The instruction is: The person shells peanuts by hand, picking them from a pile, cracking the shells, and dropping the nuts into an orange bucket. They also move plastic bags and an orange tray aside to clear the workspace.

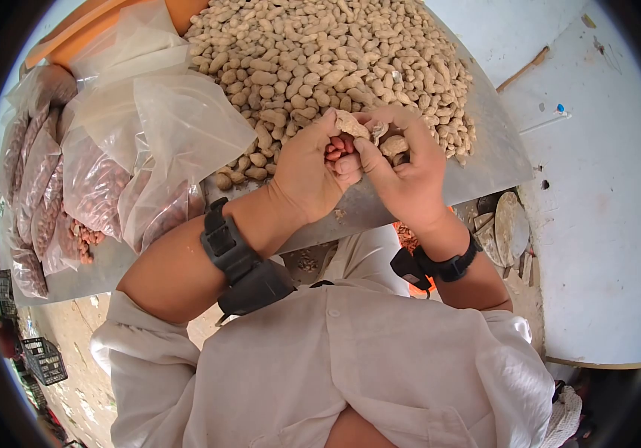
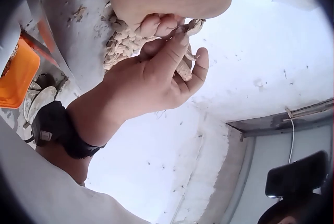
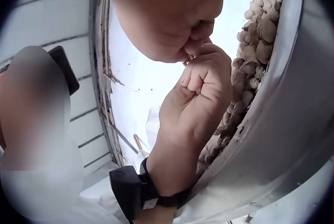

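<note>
In the head view my left hand [image 1: 309,175] curls round several red peanut kernels [image 1: 339,146]. A peanut shell [image 1: 351,125] sits between the fingertips of both hands, above those kernels. My right hand [image 1: 414,168] meets the left at its thumb and fingertips and holds an unshelled peanut [image 1: 393,145] in its curled fingers. Bits of broken shell [image 1: 378,131] show beside that peanut. Both hands are over the near edge of a big heap of unshelled peanuts [image 1: 328,56]. From the left wrist, a peanut [image 2: 183,70] shows between the right hand's fingers.
Clear plastic bags of red kernels [image 1: 96,187] stand on the metal table [image 1: 492,160] at left, with loose kernels [image 1: 85,240] by them. An orange container [image 1: 178,13] lies behind the bags. Below the table edge is an orange basket [image 2: 21,78]. A black crate [image 1: 44,360] stands on the floor.
</note>
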Demonstrator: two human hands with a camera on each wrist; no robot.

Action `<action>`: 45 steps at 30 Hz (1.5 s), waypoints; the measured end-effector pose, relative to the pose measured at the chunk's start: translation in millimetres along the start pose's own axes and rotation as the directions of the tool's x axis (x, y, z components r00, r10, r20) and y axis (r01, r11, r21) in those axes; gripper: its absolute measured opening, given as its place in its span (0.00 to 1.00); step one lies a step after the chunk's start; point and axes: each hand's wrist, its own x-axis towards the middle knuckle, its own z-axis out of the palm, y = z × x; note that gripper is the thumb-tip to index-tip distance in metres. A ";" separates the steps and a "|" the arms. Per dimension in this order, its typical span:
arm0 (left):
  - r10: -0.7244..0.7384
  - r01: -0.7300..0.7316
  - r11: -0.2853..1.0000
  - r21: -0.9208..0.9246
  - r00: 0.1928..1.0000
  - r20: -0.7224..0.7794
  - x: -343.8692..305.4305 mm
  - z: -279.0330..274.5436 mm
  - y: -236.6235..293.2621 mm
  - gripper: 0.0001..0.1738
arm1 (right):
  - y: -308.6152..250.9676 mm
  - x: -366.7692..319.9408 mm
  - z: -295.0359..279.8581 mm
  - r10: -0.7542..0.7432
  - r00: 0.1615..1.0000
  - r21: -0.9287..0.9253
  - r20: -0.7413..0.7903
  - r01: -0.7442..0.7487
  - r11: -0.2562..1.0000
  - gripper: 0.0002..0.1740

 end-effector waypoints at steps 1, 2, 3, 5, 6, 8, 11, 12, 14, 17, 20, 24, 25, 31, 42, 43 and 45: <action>-0.006 0.006 1.000 -0.005 1.000 0.010 0.0 0.0 0.4 0.19 | 1.4 0.0 1.2 0.047 0.999 0.057 -0.021 -0.045 0.997 0.18; -0.022 0.023 1.000 -0.013 1.000 0.008 0.7 -0.4 1.1 0.18 | 2.6 -0.1 2.1 0.094 0.995 0.115 -0.039 -0.089 0.989 0.19; -0.039 0.039 0.999 -0.021 0.999 0.007 1.6 -1.1 2.0 0.17 | 3.4 -0.6 2.2 0.211 0.977 0.305 -0.022 -0.195 0.932 0.18; -0.047 0.047 0.999 0.003 0.999 -0.007 2.0 -0.8 2.5 0.16 | 5.5 -1.6 0.8 0.416 0.906 0.632 0.078 -0.367 0.682 0.18; -0.038 0.039 0.999 0.035 0.999 -0.019 1.7 0.8 3.0 0.15 | 12.2 -1.9 -1.2 0.431 0.891 0.807 0.145 -0.359 0.470 0.17; -0.004 0.010 0.996 0.092 0.998 -0.060 0.9 4.5 3.6 0.14 | 29.8 -1.8 -6.7 0.403 0.871 0.957 0.282 -0.287 -0.050 0.15; 0.056 -0.036 0.987 0.159 0.991 -0.123 -1.1 10.5 3.6 0.13 | 32.6 -2.6 -9.7 0.437 0.832 0.923 0.343 -0.213 -0.320 0.13; 0.065 -0.042 0.984 0.176 0.989 -0.129 -1.7 11.9 3.9 0.13 | 29.9 -2.0 -10.2 0.506 0.794 0.930 0.337 -0.196 -0.311 0.13; 0.083 -0.052 0.977 0.205 0.986 -0.145 -2.1 12.2 3.9 0.13 | 21.5 -0.4 -11.3 0.635 0.704 0.943 0.317 -0.164 -0.288 0.13; 0.109 -0.065 0.970 0.233 0.978 -0.181 -2.2 11.5 4.5 0.14 | 29.2 1.5 -16.9 0.693 0.665 0.960 0.280 -0.176 -0.219 0.09; 0.135 -0.081 0.965 0.251 0.969 -0.206 -1.4 13.3 5.7 0.14 | 42.4 2.8 -31.2 0.551 0.810 0.909 0.203 -0.365 0.202 0.05; 0.163 -0.104 0.956 0.275 0.966 -0.201 -0.2 11.4 4.0 0.15 | 40.4 14.0 -44.0 0.544 0.826 0.236 0.149 -0.564 0.791 0.07; 0.170 -0.109 0.953 0.281 0.964 -0.204 0.4 10.8 3.8 0.14 | 43.8 16.8 -42.5 0.476 0.871 0.130 0.123 -0.490 0.862 0.08; 0.173 -0.116 0.955 0.274 0.966 -0.195 0.7 11.4 3.6 0.13 | 47.5 41.7 -21.9 0.038 0.986 -0.372 0.160 0.025 0.928 0.09; 0.187 -0.136 0.942 0.307 0.972 -0.143 2.9 7.0 4.3 0.14 | 60.8 54.6 -2.1 0.130 0.955 -0.639 0.265 0.073 0.766 0.09; 0.193 -0.147 0.941 0.304 0.973 -0.129 2.8 5.8 3.9 0.14 | 61.7 53.6 -2.5 0.090 0.967 -0.589 0.238 0.071 0.805 0.08; 0.231 -0.174 0.926 0.335 0.963 -0.141 3.0 6.6 3.7 0.14 | 63.1 54.3 -5.0 0.007 0.985 -0.484 0.173 0.079 0.872 0.08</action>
